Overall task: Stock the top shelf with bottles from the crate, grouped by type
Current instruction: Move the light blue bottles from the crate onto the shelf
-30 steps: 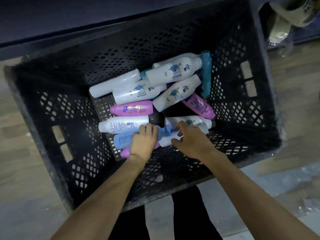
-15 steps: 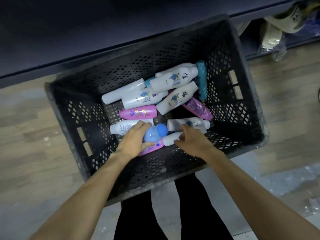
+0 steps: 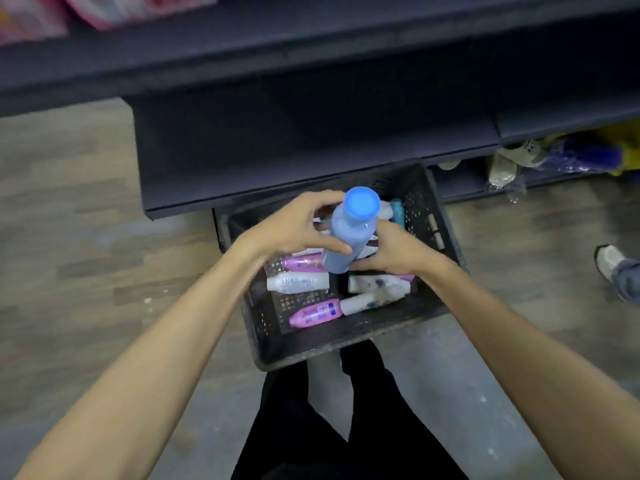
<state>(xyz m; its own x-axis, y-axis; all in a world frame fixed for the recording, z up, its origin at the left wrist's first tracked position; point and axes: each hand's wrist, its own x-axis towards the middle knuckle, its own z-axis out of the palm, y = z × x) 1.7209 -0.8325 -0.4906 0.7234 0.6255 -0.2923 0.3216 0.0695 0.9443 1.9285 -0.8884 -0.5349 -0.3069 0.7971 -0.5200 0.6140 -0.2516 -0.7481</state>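
Shelving: the dark shelf unit (image 3: pixel 311 140) is now filling the 12 o'clock half of the view, where a second ago the crate was filling nearly all of it; the head is lifting away from the crate. The top shelf itself is not clearly in view.
Crate: the black crate (image 3: pixel 346 337) is sitting on the floor at centre, now looking smaller, with its far end tucked under the lowest shelf board.
Blue bottle: the blue bottle (image 3: pixel 346 237) is no longer lying among the others; it is standing upright, cap up, raised above the crate just 12 o'clock of centre.
Left hand: the left hand (image 3: pixel 294 226) is gripping the blue bottle, thumb across its front and fingers curling behind its neck.
Right hand: the right hand (image 3: pixel 398 251) is pressing against the bottle's lower side at 3 o'clock; how far its fingers are closing round it I cannot tell.
Remaining stock: pink bottles (image 3: pixel 313 313) and white bottles (image 3: pixel 298 282) are still lying in the crate.
Meaning: one bottle seems to be starting its trip up to the shelf; much of the stocking is judged still ahead.
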